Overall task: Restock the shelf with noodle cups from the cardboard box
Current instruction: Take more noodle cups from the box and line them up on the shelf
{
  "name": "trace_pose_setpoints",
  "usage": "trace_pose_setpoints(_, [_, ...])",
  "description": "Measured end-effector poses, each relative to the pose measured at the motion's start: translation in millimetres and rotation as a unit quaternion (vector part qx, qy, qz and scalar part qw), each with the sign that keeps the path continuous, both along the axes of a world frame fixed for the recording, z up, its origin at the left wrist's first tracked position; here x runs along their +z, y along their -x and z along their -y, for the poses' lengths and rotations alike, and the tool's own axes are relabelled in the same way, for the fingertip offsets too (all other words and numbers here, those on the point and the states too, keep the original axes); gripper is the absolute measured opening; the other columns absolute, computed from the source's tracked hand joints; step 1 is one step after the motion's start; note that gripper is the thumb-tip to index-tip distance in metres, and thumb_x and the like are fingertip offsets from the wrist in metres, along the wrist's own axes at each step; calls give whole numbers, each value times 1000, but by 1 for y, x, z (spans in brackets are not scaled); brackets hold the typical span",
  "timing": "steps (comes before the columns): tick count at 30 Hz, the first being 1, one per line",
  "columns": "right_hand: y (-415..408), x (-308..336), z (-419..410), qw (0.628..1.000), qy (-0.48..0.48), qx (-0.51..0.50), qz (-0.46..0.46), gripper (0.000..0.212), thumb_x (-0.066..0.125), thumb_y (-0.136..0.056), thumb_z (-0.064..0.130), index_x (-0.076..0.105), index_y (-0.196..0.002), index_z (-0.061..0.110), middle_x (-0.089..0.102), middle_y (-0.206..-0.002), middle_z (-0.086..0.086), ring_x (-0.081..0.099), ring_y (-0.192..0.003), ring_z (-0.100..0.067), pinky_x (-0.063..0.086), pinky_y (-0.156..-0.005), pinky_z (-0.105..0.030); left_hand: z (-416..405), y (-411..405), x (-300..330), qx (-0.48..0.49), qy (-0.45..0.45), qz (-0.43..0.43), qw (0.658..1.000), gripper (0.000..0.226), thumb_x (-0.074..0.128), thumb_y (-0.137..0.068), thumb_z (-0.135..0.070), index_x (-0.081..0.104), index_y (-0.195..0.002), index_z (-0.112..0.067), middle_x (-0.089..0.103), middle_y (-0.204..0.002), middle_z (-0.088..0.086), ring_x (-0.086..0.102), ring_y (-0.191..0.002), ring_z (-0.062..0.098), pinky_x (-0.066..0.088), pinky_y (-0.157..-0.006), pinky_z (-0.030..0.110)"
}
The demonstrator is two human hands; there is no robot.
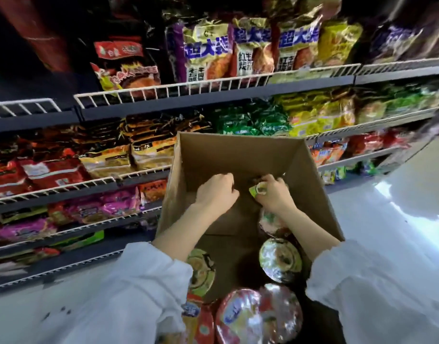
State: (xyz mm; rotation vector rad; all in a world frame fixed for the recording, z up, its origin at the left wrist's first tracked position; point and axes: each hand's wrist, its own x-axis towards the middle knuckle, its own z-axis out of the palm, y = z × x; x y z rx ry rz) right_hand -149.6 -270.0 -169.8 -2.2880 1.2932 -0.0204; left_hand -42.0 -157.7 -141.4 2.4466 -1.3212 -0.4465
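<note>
Hands inside cardboard box (238, 155), frame centre: right hand (273, 194) fingers clamped on green noodle cup (258, 189); left hand (217, 191) fingers curled together, holding nothing visible.

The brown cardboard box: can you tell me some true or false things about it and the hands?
1. Both hands are inside the brown cardboard box. True.
2. The right hand grips a green-lidded noodle cup. True.
3. The box is empty. False: several round noodle cups lie inside, including a red-lidded cup.
4. The left hand holds a bottle. False: no bottle is there.
5. The shelves hold noodle packets. True.
</note>
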Motion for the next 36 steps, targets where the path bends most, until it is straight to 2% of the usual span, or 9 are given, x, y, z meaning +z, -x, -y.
trace_pose_setpoints(4, [7, -39, 35, 996, -64, -14, -61, 77, 66, -84, 31, 23, -146, 17, 21, -149, -18, 22, -136, -39, 27, -110, -41, 37, 0, -44, 46, -56, -76, 994, 37, 51, -95, -28, 50, -129, -15, 56, -127, 7, 55, -114, 26, 50, -89, 39])
trace_pose_setpoints(10, [-15, -80, 59, 991, -96, -67, -57, 106, 73, -76, 43, 2, -151, 18, -3, -156, -18, 2, -143, -36, 21, -113, -46, 73, -5, -87, 70, -89, -185, 976, 45, 50, -95, -20, 42, -138, -11, 52, -135, 13, 49, -124, 29, 42, -100, 34])
trace_pose_setpoints(16, [-22, -95, 69, 995, -19, -91, -41, 101, 77, -72, 37, 16, -146, 4, 19, -145, -21, 22, -133, -35, 30, -107, -40, 87, -5, -109, 124, -47, -257, 957, 40, 44, -98, -19, 45, -136, -7, 51, -137, 13, 48, -125, 28, 37, -98, 28])
trace_pose_setpoints(21, [-24, -94, 70, 989, -76, -121, -44, 116, 79, -70, 42, 5, -148, -3, 21, -146, -22, 22, -136, -35, 27, -110, -38, 84, -1, -116, 174, -12, -314, 933, 37, 44, -99, -19, 49, -132, -4, 51, -134, 18, 51, -121, 31, 39, -96, 28])
trace_pose_setpoints(24, [-24, -98, 61, 992, -90, -91, -1, 106, 81, -67, 37, 18, -144, 1, 27, -142, -17, 25, -134, -31, 28, -108, -35, 77, 0, -118, 223, 35, -375, 899, 39, 46, -98, -21, 47, -133, -3, 54, -132, 18, 53, -119, 31, 41, -98, 34])
trace_pose_setpoints(27, [-27, -96, 44, 995, -92, -14, 28, 96, 81, -66, 34, 26, -140, 5, 29, -138, -13, 30, -131, -29, 31, -104, -34, 66, -1, -116, 306, 81, -457, 831, 44, 44, -99, -30, 40, -138, -11, 51, -128, 8, 51, -115, 26, 45, -88, 32])
trace_pose_setpoints(31, [-27, -92, 25, 984, -134, 115, 26, 109, 85, -61, 34, 20, -145, 11, 29, -137, -10, 33, -130, -27, 35, -105, -34, 42, -1, -119, 351, 78, -551, 753, 47, 49, -97, -31, 34, -139, -20, 48, -134, 7, 50, -120, 29, 48, -85, 39])
trace_pose_setpoints(34, [-17, -91, 25, 975, -94, 178, -96, 113, 85, -60, 41, 16, -148, 20, 25, -146, -12, 21, -137, -31, 27, -111, -42, 26, 3, -125, 372, 94, -590, 710, 41, 49, -97, -16, 37, -136, -16, 48, -137, 16, 55, -111, 35, 50, -87, 46])
trace_pose_setpoints(36, [-8, -90, 30, 961, -61, 166, -214, 117, 82, -62, 45, 6, -149, 27, 7, -155, -14, 0, -143, -35, 14, -112, -55, 20, 7, -126, 380, 105, -594, 701, 37, 47, -98, -10, 40, -134, -13, 48, -135, 18, 55, -113, 43, 48, -89, 53])
